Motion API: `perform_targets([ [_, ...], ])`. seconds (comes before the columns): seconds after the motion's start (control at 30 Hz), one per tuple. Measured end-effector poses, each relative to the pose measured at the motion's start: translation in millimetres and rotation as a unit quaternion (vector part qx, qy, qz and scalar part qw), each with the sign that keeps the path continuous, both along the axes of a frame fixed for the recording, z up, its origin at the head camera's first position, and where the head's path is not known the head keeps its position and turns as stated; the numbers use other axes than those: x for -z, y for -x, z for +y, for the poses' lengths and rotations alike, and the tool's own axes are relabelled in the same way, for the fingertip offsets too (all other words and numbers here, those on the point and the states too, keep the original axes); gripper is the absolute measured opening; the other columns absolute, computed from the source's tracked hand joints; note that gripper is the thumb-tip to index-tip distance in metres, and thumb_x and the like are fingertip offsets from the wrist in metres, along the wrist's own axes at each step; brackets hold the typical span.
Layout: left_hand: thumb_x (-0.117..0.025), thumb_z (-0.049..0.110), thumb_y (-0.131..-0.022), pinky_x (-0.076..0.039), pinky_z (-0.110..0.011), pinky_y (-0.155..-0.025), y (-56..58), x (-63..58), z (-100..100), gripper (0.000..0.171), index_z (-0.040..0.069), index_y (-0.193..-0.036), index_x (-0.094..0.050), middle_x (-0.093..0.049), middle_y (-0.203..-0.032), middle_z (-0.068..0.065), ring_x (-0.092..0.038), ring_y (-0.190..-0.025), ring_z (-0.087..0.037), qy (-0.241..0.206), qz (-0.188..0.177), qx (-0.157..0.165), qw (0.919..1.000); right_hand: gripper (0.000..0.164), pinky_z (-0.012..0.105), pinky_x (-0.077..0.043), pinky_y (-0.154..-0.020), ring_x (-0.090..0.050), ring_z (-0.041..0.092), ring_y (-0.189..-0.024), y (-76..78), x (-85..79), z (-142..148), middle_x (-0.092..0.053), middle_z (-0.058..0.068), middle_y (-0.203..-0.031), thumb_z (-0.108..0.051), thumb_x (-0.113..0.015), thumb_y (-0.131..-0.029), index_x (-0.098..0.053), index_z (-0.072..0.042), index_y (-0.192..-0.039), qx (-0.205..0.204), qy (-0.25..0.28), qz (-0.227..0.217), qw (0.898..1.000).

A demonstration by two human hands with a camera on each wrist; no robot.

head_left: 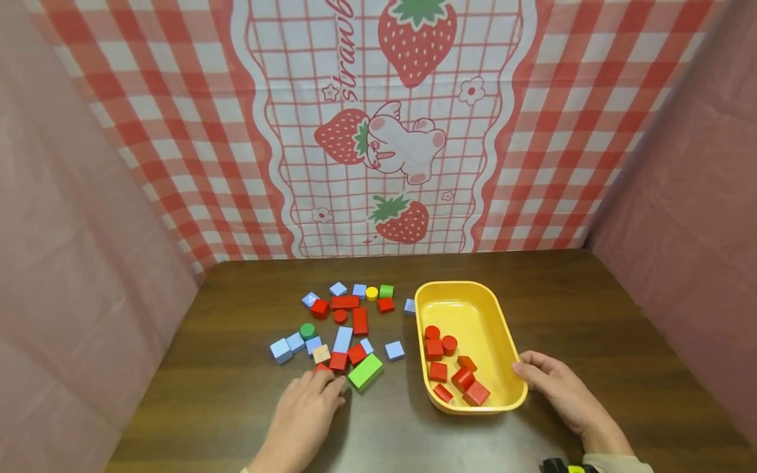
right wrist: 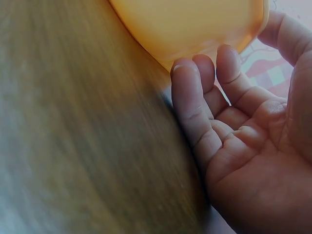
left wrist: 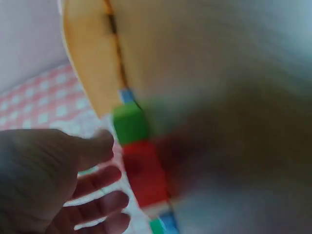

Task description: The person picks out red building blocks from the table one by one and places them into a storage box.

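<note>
My left hand reaches in at the near side of the loose blocks, its fingertips right at a red block that they partly cover. In the left wrist view the thumb and fingers are spread, with a red block and a green block just beyond the tips. My right hand grips the right wall of a yellow plastic tub, thumb over the rim and fingers against the outside. Inside the tub lie several red pieces, cubes and cylinders among them.
Blue, red, green, yellow and plain wooden blocks are scattered left of the tub. One blue block sits tight against the tub's left wall. A strawberry-print cloth hangs behind the dark wooden table, with pink curtains at both sides.
</note>
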State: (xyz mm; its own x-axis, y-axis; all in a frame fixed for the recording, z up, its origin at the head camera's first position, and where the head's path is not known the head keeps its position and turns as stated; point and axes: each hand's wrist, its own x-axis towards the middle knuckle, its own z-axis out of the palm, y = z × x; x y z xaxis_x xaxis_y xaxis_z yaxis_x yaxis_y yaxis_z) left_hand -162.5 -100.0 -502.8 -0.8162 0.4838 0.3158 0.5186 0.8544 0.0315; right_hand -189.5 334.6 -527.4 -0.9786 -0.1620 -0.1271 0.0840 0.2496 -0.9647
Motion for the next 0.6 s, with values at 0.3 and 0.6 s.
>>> perform_targets([
  [0.3, -0.079, 0.016, -0.084, -0.053, -0.033, -0.064, -3.9, 2.3, -16, 0.024, 0.008, -0.106, -0.073, -0.056, -0.094, 0.001, -0.050, -0.079, -0.014, -0.004, -0.087, 0.019, 0.9960, 0.030, 0.026, -0.049, -0.073, -0.059, 0.021, -0.084, -0.7, -0.4, -1, -0.065, 0.015, -0.088, -0.017, -0.053, -0.102, -0.056, 0.013, -0.107, -0.020, -0.003, 0.012, 1.000],
  [0.6, -0.078, 0.017, -0.085, -0.057, -0.030, -0.074, -10.8, -26.2, 26, 0.015, 0.019, -0.099, -0.072, -0.066, -0.097, 0.011, -0.057, -0.088, -0.003, -0.185, -0.049, 0.096, 0.9769, 0.031, 0.028, -0.051, -0.071, -0.060, 0.023, -0.083, 3.3, 1.4, -3, -0.064, 0.017, -0.092, -0.019, -0.058, -0.099, -0.055, 0.010, -0.110, 0.002, -0.012, -0.001, 1.000],
])
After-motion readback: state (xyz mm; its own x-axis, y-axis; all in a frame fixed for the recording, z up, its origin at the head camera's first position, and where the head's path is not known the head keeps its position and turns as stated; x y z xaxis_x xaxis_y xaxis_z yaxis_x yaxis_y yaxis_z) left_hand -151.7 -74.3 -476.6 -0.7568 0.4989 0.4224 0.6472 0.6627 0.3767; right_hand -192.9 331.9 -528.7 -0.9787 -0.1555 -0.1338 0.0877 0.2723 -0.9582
